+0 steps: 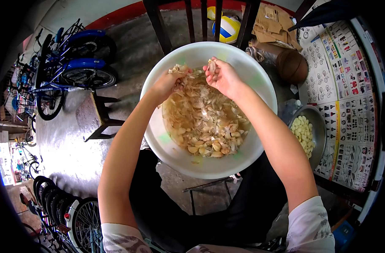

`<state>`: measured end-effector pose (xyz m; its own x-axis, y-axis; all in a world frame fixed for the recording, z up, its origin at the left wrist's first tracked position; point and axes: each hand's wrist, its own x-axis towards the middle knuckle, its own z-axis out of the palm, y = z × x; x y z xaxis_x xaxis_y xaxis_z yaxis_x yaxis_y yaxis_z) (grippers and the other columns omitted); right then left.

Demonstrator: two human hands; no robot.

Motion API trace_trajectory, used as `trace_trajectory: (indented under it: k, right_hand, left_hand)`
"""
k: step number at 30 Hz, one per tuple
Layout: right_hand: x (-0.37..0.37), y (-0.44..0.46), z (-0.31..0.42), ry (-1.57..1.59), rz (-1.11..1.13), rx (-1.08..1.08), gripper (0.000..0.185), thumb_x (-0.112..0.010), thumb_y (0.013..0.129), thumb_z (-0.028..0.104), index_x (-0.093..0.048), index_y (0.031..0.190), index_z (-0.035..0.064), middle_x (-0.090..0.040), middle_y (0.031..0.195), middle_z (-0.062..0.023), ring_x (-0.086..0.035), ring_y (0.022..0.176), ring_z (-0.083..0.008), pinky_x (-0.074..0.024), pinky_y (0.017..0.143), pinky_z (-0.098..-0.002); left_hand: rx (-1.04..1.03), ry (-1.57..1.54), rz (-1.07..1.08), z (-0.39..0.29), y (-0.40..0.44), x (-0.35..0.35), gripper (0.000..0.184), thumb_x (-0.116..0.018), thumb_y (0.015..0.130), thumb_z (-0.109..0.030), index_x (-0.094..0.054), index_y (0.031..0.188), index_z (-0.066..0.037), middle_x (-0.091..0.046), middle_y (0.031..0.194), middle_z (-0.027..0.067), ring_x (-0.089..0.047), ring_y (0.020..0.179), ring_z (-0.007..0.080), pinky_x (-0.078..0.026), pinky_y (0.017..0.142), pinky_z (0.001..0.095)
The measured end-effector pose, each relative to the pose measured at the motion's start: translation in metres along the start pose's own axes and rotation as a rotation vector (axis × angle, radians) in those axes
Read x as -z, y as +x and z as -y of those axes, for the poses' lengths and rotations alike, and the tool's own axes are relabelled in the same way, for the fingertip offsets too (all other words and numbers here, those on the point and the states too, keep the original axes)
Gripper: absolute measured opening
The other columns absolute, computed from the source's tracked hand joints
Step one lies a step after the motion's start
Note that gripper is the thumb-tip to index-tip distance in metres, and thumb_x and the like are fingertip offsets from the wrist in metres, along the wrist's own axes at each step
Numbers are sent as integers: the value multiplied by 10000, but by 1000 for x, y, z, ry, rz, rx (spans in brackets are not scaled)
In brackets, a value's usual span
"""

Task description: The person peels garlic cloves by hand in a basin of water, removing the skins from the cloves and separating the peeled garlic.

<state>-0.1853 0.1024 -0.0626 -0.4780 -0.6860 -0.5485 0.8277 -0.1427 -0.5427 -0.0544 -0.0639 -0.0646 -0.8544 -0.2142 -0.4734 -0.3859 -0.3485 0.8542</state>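
A large white plastic basin [156, 158] is in front of me, holding brownish water with floating garlic skins [201, 107]. Unpeeled garlic cloves [215, 146] gather at its near side. Over the far left part of the basin, my left hand [166, 86] is closed around a clump of garlic skins [180, 68]. My right hand [226, 78] is raised at the far side, its fingers closed on a garlic piece with papery skin [212, 66]. Whether a clove sits inside that skin I cannot tell.
To the right, a metal bowl [321, 128] holds peeled garlic cloves [302, 134], near a clear plastic bottle [290, 107]. A wooden stool [93, 116] and bicycles [78, 69] stand left. Beyond the basin are dark chair slats [158, 25], a ball [226, 30] and a basketball [291, 66].
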Motion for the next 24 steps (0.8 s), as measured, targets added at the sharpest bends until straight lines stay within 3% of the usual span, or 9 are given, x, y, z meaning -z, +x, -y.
trace_trajectory:
  k: [3,5,6,8,12,14,18,21,24]
  right_hand:
    - [-1,0,1,-48,-25,-15,210,-584,968,259,-548,1000,54,-624,890,-107,-563,708,-135,-488,587,-259]
    - [-5,-4,1,-120,-29,-27,226,-535,994,260,-561,1002,35,-626,863,-89,-558,690,-136,-463,572,-255]
    - [-6,-5,1,-120,-30,-27,226,-535,994,260,-561,1002,35,-626,863,-89,-558,690,-136,-463,572,-255]
    - [-6,-6,2,-203,46,-21,202,-539,992,248,-562,1009,47,-622,857,-74,-560,704,-133,-468,584,-256]
    - [-7,-2,-3,-206,-7,18,169,-532,992,221,-561,1021,57,-612,859,-62,-564,726,-133,-479,613,-266]
    - [-1,-1,-2,-234,56,15,191,-592,961,207,-543,1084,69,-626,963,-72,-583,803,-128,-502,659,-257]
    - [-6,-8,-2,-209,56,11,168,-559,972,188,-545,1093,73,-621,948,-69,-592,814,-143,-507,661,-269]
    - [-7,-11,-1,-163,45,-34,149,-524,979,169,-547,1093,77,-619,955,-72,-599,825,-157,-510,673,-271]
    - [-7,-7,-1,-229,103,-56,167,-519,977,213,-556,1055,71,-604,865,-62,-612,820,-160,-522,695,-300]
  left_hand:
    - [-42,36,-8,-2,-2,-1,382,-550,955,-182,-530,1309,-40,-617,1091,48,-605,993,156,-493,830,307]
    - [-176,486,16,-4,-4,0,466,-603,901,-150,-496,1348,-74,-622,1152,75,-611,1045,201,-497,862,348]
    - [-176,485,16,-9,-7,-3,466,-603,901,-150,-496,1348,-74,-622,1152,75,-611,1045,201,-497,862,348]
    - [-281,1583,-15,-18,-12,-11,601,-661,837,-125,-457,1402,-141,-604,1241,107,-606,1092,245,-492,905,397]
    - [-220,1532,-76,-48,-21,-29,688,-710,801,-131,-436,1428,-199,-567,1314,131,-583,1159,269,-481,942,426]
    - [-264,1275,60,-54,-19,-28,734,-732,798,-160,-407,1455,-199,-559,1331,122,-579,1179,269,-486,946,412]
    - [-235,981,146,-53,-14,-23,739,-746,803,-203,-408,1461,-199,-528,1380,106,-582,1175,260,-493,931,393]
    - [-303,819,105,-44,-6,-21,593,-722,828,-198,-523,1385,-155,-605,1286,122,-631,1049,249,-503,886,373]
    - [-606,978,-184,-37,-12,-34,263,-675,846,-115,-709,1099,-49,-715,952,156,-652,828,248,-506,821,338]
